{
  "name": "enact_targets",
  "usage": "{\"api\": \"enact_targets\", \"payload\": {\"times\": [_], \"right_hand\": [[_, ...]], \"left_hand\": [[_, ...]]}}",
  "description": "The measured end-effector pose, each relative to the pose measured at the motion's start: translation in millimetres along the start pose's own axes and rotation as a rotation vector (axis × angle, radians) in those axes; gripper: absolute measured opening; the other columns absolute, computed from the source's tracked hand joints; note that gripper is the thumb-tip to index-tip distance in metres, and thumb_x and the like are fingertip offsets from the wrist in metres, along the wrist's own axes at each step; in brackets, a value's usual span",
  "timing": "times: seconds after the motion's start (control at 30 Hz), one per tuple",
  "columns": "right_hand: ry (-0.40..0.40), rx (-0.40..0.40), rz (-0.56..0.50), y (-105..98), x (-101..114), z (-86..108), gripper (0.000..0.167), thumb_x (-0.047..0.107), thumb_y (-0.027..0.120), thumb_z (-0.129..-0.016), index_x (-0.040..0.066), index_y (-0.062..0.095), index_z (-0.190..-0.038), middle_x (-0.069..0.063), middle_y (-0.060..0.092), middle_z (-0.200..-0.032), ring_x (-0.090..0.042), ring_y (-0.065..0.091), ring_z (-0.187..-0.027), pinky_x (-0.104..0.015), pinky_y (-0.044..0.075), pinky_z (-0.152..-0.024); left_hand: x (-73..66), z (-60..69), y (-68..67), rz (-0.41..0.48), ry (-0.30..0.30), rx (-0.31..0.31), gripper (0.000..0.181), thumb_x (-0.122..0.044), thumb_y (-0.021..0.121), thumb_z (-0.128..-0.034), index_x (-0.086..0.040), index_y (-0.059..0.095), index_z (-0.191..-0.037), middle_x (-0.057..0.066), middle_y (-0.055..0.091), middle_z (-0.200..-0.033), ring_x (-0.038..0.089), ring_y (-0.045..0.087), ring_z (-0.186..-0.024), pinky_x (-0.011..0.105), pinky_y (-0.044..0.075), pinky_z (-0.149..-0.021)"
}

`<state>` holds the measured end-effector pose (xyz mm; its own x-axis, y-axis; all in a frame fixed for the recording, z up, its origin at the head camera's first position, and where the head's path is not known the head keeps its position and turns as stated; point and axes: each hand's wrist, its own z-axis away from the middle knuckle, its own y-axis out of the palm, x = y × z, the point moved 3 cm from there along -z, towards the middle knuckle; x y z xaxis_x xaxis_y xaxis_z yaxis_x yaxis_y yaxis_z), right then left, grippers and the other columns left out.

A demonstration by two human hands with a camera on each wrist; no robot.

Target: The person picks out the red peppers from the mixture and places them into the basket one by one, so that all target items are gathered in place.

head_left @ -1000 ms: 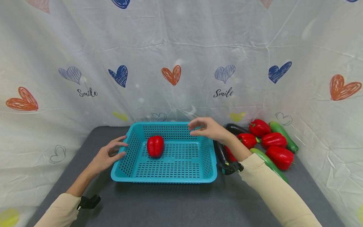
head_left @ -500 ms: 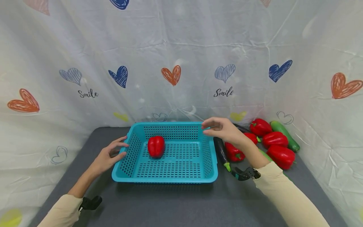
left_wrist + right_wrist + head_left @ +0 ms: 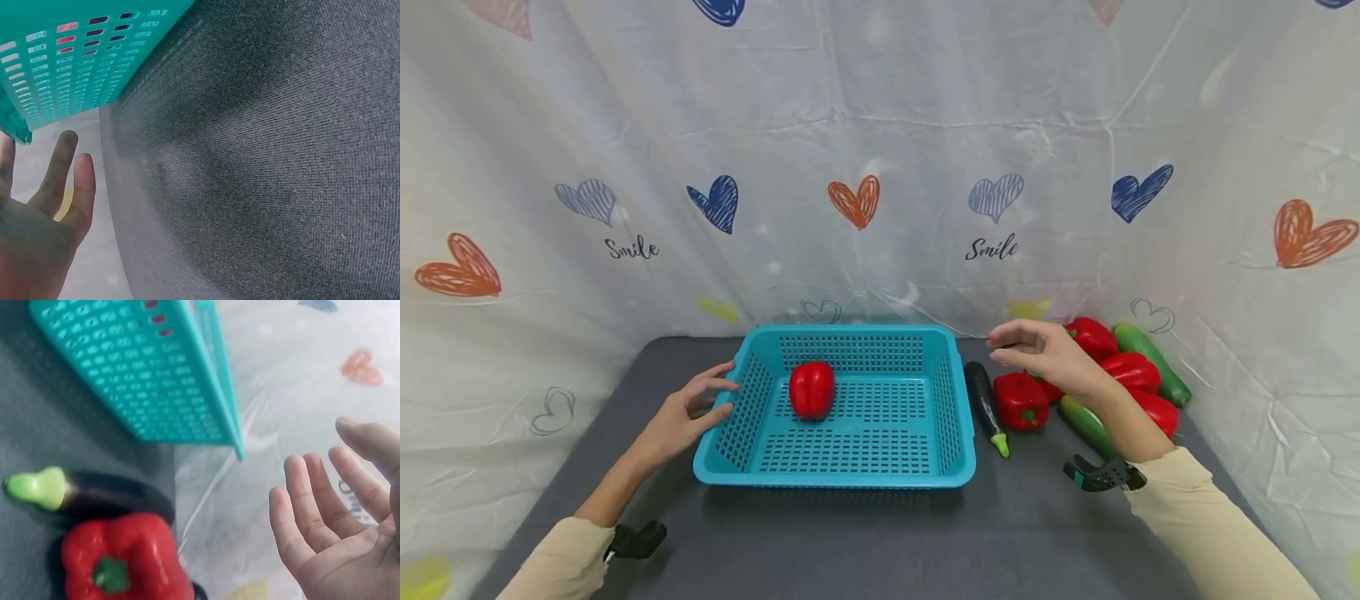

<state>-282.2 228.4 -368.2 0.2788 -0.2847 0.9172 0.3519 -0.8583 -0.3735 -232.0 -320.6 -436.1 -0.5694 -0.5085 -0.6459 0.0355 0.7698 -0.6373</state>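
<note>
- Flanking a perforated turquoise plastic basket (image 3: pixel 835 481) on the grey, textured tabletop (image 3: pixel 850 550), our left hand (image 3: pixel 681 418) is spread.
- Our right hand (image 3: pixel 1051 354), fingers apart, hovers near a glossy, lobed red bell pepper (image 3: pixel 1021 402).

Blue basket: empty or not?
Not empty: in the head view, one red pepper lies inside the blue basket, left of its centre.

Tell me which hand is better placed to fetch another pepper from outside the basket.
Probably the right hand: it is empty and close to the loose red peppers. The left hand is across the basket from them.
</note>
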Motion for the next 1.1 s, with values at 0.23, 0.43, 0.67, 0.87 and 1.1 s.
{"api": "enact_targets", "payload": {"times": [0.23,0.43,0.67,0.87,1.1], "right_hand": [[0.012,-0.017,0.02,-15,-7,10.1,0.036,0.014,0.072,-0.097,-0.001,0.062,-0.128,-0.017,0.064,-0.123,-0.029,0.066,-0.109,-0.035,0.055,-0.088],[0.056,-0.032,0.053,-23,-15,18.0,0.039,0.017,0.073,-0.097,-0.001,0.062,-0.129,-0.019,0.062,-0.126,-0.026,0.066,-0.109,-0.037,0.055,-0.089],[0.104,-0.057,0.114,-29,-30,28.6,0.045,0.024,0.074,-0.096,0.0,0.061,-0.132,-0.021,0.059,-0.133,-0.025,0.064,-0.113,-0.033,0.054,-0.089],[0.089,-0.07,0.091,-28,-41,41.0,0.05,0.019,0.074,-0.096,-0.005,0.056,-0.136,-0.027,0.056,-0.135,-0.039,0.058,-0.121,-0.031,0.054,-0.087],[0.065,-0.139,0.103,-18,-53,54.6,0.057,0.018,0.076,-0.095,-0.005,0.052,-0.141,-0.026,0.052,-0.139,-0.047,0.049,-0.127,-0.025,0.053,-0.086]], "left_hand": [[0.7,-0.1,-2.4,-0.015,0.026,-0.004,0.037,0.009,0.067,-0.0934,0.0,0.062,-0.129,0.024,0.039,-0.153,-0.002,0.047,-0.125,0.018,0.044,-0.092],[1.5,0.5,-3.4,-0.023,0.024,-0.008,0.037,0.009,0.067,-0.0931,-0.001,0.062,-0.129,0.024,0.039,-0.154,-0.002,0.043,-0.13,0.016,0.043,-0.093],[2.6,0.1,-2.1,-0.017,0.018,-0.005,0.036,0.009,0.066,-0.0937,-0.001,0.062,-0.128,0.023,0.039,-0.154,0.0,0.041,-0.133,0.016,0.042,-0.094],[2.3,-0.9,-0.6,-0.01,0.021,0.001,0.036,0.008,0.066,-0.0942,-0.001,0.062,-0.129,0.023,0.038,-0.154,0.001,0.041,-0.134,0.017,0.042,-0.094],[0.8,-0.6,0.3,-0.015,0.008,0.002,0.035,0.007,0.066,-0.0945,-0.001,0.062,-0.129,0.023,0.039,-0.154,0.001,0.04,-0.134,0.019,0.044,-0.093]]}}
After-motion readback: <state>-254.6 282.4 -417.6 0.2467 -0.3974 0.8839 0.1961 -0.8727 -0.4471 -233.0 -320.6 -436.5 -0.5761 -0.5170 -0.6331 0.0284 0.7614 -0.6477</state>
